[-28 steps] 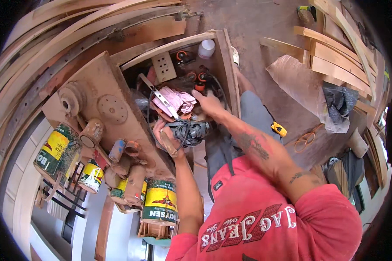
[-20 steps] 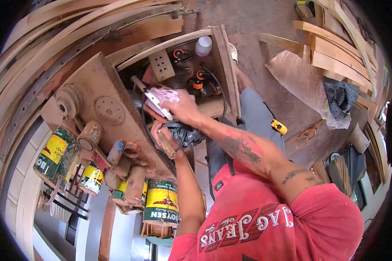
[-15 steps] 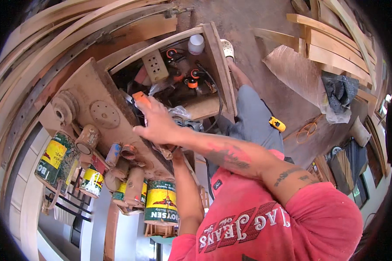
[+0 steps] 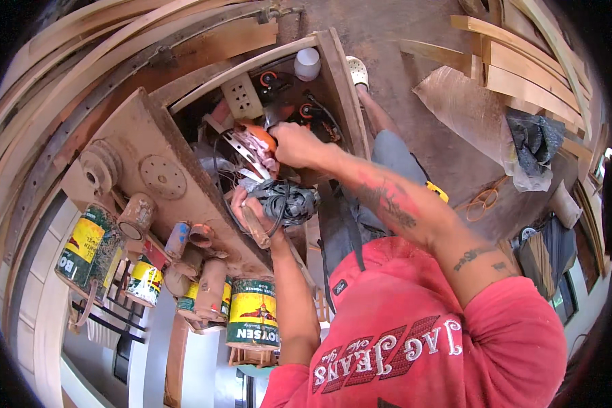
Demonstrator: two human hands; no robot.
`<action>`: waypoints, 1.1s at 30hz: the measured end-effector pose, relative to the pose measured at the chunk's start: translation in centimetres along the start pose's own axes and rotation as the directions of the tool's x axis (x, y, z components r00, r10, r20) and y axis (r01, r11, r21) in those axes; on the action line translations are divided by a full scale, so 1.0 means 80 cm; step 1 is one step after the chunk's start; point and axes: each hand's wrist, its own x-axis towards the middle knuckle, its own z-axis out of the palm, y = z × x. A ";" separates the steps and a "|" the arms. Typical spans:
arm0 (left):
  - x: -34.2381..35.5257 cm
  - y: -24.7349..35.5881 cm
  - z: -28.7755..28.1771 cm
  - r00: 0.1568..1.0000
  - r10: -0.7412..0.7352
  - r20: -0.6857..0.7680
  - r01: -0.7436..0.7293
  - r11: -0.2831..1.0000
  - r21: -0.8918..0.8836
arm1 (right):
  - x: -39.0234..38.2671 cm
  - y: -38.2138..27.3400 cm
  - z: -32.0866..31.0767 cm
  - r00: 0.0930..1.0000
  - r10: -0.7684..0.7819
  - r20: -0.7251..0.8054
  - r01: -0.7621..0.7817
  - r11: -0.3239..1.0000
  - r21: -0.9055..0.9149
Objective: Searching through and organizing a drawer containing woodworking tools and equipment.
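My left hand [image 4: 245,207] is wrapped round a wooden stick [image 4: 257,230] and a dark, tangled bundle of strips and cable [image 4: 285,204] at the open wooden box's front [image 4: 341,88]. My right hand [image 4: 294,144] is closed inside the box, beside an orange item [image 4: 258,130] and a crumpled pink cloth [image 4: 262,149]; what its fingers hold is hidden. A flat silver metal bar [image 4: 241,151] lies along the cloth. Deeper in are a power socket [image 4: 239,98], orange caster wheels [image 4: 268,80] and a white cup [image 4: 307,64].
A wooden board [image 4: 115,129] at the left carries round discs, dusty containers and several paint cans [image 4: 251,313]. Long wooden strips [image 4: 102,41] line the upper left; boards [image 4: 523,92] and plastic sheets [image 4: 466,129] lie at right. A yellow tape measure [image 4: 436,190] sits by my leg.
My right hand swept left across the bundle, briefly covering it, and is now back up and right inside the box. The pink cloth and bar show again; my left hand stays at the front.
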 end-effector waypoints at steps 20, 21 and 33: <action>-0.011 0.014 -0.010 0.970 -0.220 -0.107 0.232 0.966 0.110 | -0.036 0.029 0.027 0.957 -0.136 0.257 0.262 0.784 -0.562; -0.008 0.021 0.003 0.976 -0.206 -0.068 0.215 0.961 0.175 | -0.037 0.070 0.026 0.931 -0.325 0.167 0.345 0.633 -0.693; -0.009 0.008 -0.013 0.973 -0.157 -0.167 0.201 0.934 0.295 | -0.009 -0.049 -0.073 0.855 0.132 0.501 0.502 -0.454 -0.736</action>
